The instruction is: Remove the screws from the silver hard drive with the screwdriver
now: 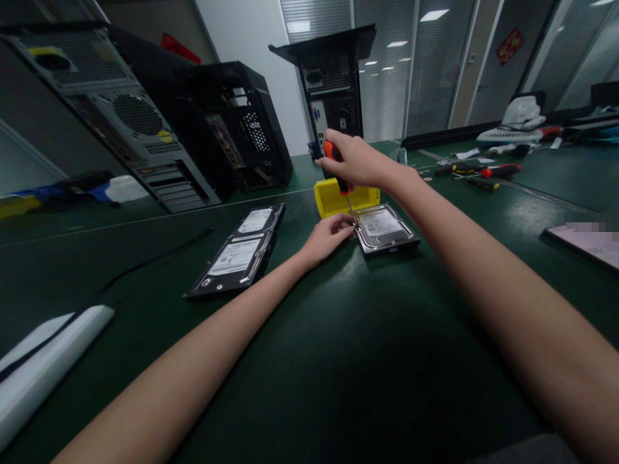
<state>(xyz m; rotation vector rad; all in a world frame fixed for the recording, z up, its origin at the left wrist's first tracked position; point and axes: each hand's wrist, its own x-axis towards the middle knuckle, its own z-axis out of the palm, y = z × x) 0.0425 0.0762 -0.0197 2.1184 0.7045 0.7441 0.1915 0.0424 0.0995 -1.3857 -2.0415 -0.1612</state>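
Note:
My right hand (pixel 355 158) is closed around the orange and black handle of a screwdriver (pixel 342 183). Its thin shaft slants down to the left edge of a hard drive (pixel 384 225), which lies label up on the green table. At that same edge, my left hand (pixel 331 237) rests on the table, its curled fingers against the drive beside the screwdriver tip. The fingertips are partly hidden, and the screw under the tip is too small to make out. Directly behind the drive is a yellow box (pixel 325 198).
Two more hard drives (pixel 236 254) lie end to end on the left. Computer cases (pixel 164 116) stand at the back left, another case (pixel 333 84) behind the yellow box. Pliers and other hand tools (pixel 500 171) lie at right. A white object (pixel 53 354) with a black strap sits front left.

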